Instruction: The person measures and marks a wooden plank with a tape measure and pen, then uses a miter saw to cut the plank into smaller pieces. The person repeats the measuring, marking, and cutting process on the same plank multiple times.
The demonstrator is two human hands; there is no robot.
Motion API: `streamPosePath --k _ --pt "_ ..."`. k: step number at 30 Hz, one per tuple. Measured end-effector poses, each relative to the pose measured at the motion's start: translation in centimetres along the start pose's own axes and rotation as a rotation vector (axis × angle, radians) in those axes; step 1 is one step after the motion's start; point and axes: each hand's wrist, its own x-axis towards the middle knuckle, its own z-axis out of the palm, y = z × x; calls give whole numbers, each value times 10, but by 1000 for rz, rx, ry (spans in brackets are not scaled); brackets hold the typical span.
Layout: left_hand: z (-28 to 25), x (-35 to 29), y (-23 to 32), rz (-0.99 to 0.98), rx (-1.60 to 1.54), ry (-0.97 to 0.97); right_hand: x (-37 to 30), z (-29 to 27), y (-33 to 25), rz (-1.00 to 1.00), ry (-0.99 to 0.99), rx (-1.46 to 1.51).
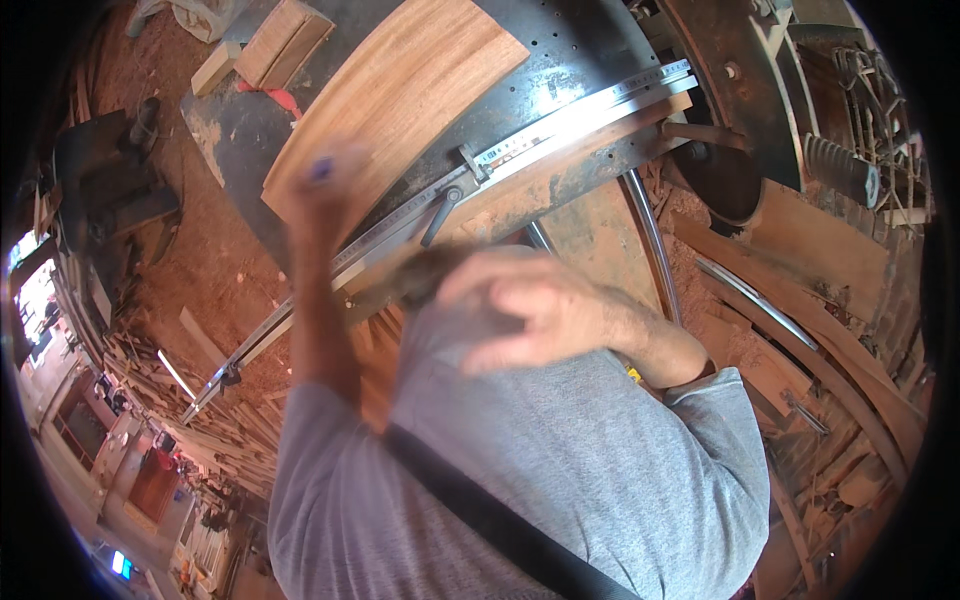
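My left hand is smeared by motion over the left end of a broad brown wooden board. A small blue spot shows at the hand, too blurred to name. Whether these fingers grip anything, or touch the board, I cannot tell. In front of my grey shirt, my right hand is held with its thumb and fingers apart and nothing visible in it. The board lies flat on a dark metal machine table. Along the table's near side runs a metal fence rail with a scale, carrying a stop with a black lever.
Wooden blocks sit at the table's far left, beside a red piece. Sawdust covers the floor at left, with offcuts piled below. Curved planks and a handsaw are at right. A black strap crosses my shirt.
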Motion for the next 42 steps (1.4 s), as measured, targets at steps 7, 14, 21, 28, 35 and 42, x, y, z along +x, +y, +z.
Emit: streamPosePath --k 7,14,21,28,35,42 --pt "-102 1 -108 -215 111 87 41 -32 57 214 169 -819" --pt "-68 23 -88 -96 -200 -50 63 -18 87 271 310 -844" --pt "-9 51 -38 -42 -251 -153 23 5 73 69 476 -804" --pt "32 65 5 81 -26 -162 23 3 77 50 494 -745" --pt "45 74 8 137 -56 -197 26 2 83 44 504 -737" --pt "62 80 14 210 -61 -148 35 6 70 235 496 -674"
